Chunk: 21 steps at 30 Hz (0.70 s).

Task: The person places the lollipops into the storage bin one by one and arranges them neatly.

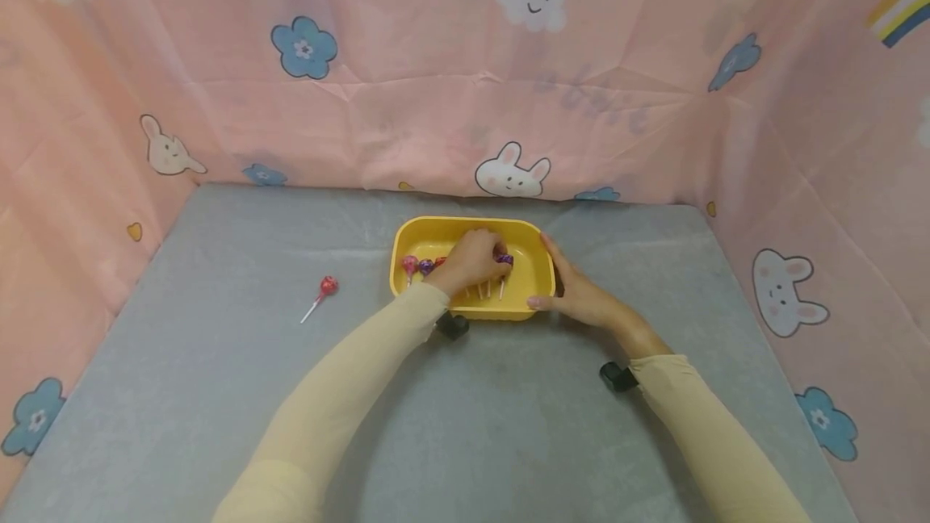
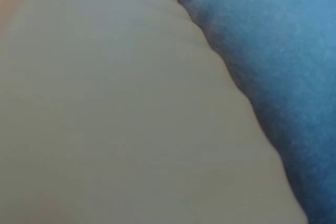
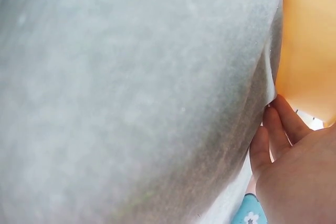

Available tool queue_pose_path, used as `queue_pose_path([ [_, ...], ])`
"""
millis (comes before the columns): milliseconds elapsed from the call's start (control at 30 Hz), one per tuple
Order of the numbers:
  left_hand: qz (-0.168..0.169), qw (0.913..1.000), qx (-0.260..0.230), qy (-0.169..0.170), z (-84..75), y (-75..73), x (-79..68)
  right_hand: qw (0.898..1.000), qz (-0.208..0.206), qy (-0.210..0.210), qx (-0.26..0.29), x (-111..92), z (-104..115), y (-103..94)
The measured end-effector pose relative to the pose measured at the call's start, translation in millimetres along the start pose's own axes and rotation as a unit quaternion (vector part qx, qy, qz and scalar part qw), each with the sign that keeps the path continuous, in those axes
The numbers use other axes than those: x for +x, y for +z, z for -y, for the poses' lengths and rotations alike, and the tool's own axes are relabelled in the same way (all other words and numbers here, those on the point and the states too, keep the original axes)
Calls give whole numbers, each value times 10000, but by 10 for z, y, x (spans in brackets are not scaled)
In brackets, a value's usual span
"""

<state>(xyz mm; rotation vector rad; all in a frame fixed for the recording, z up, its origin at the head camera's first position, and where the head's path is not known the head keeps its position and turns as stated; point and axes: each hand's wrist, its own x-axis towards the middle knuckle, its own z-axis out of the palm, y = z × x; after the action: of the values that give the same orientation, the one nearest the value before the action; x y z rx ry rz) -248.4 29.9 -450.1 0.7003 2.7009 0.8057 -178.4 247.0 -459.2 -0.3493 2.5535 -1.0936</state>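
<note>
A yellow plastic box [image 1: 536, 269] stands on the grey cloth, with several lollipops in a row inside. My left hand [image 1: 474, 258] reaches into it and pinches a purple lollipop [image 1: 506, 260], whose white stick points toward me. Beside that hand lie a pink lollipop [image 1: 410, 264], another purple one [image 1: 426, 267] and part of a red one [image 1: 440, 261]; the hand covers others, leaving only their sticks showing. At the box's right end, my right hand [image 1: 587, 297] grips the corner, thumb at the front rim and fingers along the outer side. Only sleeve and cloth fill the left wrist view.
A red lollipop [image 1: 329, 286] lies on the grey cloth [image 1: 508, 426] to the left of the box. Pink printed curtains [image 1: 407, 119] hang behind the table and along both sides. Each wrist carries a small black device [image 1: 618, 377].
</note>
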Motion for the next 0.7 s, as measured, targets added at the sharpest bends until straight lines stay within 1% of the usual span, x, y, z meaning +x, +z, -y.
queue_pose_path([
  [233,-81,9998,175,107,-12,4,8,10000,-3,36,71,1,-16,4],
  [500,-103,9994,310,93,-27,9,12,10000,-8,37,73,-2,-24,5],
  [567,-91,9995,280,68,-31,5,7,10000,-10,18,90,-1,-22,6],
  [700,-65,10000,63,-29,-34,-20,-19,10000,-20,1,59,6,-17,10],
])
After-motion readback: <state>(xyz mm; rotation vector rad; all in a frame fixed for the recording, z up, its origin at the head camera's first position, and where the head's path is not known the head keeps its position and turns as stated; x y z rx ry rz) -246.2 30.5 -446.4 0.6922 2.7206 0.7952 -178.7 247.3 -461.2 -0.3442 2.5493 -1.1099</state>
